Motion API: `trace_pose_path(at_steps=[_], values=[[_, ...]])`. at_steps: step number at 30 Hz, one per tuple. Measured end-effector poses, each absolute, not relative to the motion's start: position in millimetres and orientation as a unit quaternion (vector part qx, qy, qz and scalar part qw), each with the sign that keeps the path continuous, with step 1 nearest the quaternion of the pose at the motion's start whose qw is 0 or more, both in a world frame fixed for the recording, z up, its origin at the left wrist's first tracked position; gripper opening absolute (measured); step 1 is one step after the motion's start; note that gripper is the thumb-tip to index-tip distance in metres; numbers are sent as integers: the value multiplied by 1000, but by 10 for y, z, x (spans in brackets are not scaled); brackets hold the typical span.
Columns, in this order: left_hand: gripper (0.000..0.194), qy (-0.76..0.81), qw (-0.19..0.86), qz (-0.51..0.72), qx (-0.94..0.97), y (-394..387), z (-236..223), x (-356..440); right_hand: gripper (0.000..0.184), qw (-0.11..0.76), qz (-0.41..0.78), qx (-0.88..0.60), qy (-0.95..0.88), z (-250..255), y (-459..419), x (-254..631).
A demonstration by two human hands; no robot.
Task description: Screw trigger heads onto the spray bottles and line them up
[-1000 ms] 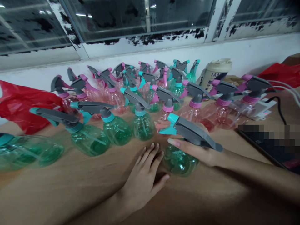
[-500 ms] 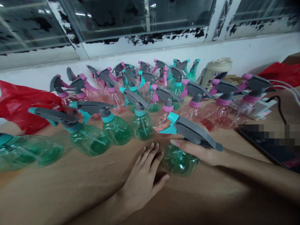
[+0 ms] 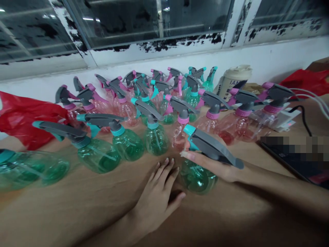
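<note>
My right hand is wrapped round the neck of a green spray bottle with a grey and teal trigger head. Its thumb lies along the near side, and a finger is at the teal trigger. The bottle stands on the table. To the left of it, my left hand lies flat on the wood, fingers stretched out and holding nothing. Beyond the fingertips stands another green spray bottle. A pink spray bottle is just behind the one in my right hand.
Several more green bottles and pink bottles stand towards the wall. A red plastic bag lies at left. On the right are a phone, a white charger with cables and a paper coffee cup.
A finger of my right hand has drawn the teal trigger back towards the bottle's neck, and the thumb has shifted slightly left. My left hand has stayed in place.
</note>
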State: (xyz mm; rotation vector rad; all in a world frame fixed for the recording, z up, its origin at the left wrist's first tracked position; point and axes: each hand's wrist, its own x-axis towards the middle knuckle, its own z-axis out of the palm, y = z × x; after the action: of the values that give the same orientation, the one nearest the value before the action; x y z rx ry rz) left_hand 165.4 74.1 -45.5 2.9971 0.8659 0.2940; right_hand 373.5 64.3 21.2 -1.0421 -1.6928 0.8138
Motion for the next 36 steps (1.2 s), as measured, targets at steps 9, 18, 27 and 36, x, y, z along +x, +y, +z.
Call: trace_pose_path(at_steps=[9,18,27,36], values=[[56,278,-8,90,956,741,-451,1652,31,516,323,-381,-696,250,627,3743],[57,278,4,81,957,741,-444,1654,29,499,283,-411,-709,208,643,3767],[56,275,9,86,957,745,-456,1661,25,492,316,-411,-700,222,629,3750],[56,280,3,88,956,735,-456,1657,14,485,319,-427,-693,228,637,3747]])
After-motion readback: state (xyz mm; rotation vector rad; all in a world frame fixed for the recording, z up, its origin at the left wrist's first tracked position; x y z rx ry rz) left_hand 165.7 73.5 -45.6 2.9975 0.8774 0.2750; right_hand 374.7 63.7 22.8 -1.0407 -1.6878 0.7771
